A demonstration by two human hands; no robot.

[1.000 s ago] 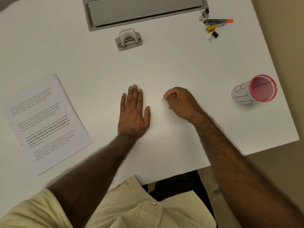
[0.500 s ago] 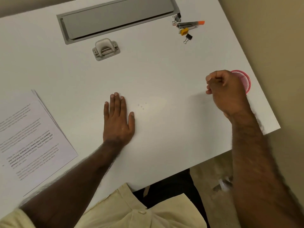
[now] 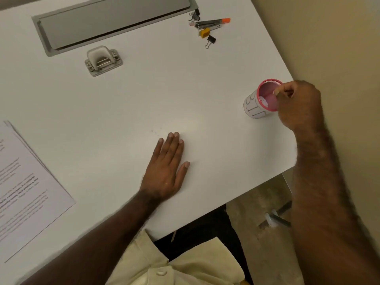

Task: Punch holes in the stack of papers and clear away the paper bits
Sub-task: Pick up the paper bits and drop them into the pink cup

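- The left hand [image 3: 167,169] is laid flat on the white tabletop [image 3: 144,95], palm down, fingers straight and close together, pointing toward the far edge.
- A few tiny white paper bits [image 3: 156,131] are seen on the tabletop just beyond the left fingertips.
- The right hand [image 3: 299,103] is held over the rim of the pink mesh cup wrapped in white paper [image 3: 261,99], fingertips drawn together; whether a bit is pinched cannot be told.
- The cup stands upright near the table's right edge, mouth upward, white scraps inside.
- The stack of printed white papers [image 3: 26,186] lies flat at the left edge, its long axis running near-left to far-right, partly cut off.
- The grey two-hole punch [image 3: 102,60] sits farther back, its long axis parallel to the grey recessed panel [image 3: 111,21].
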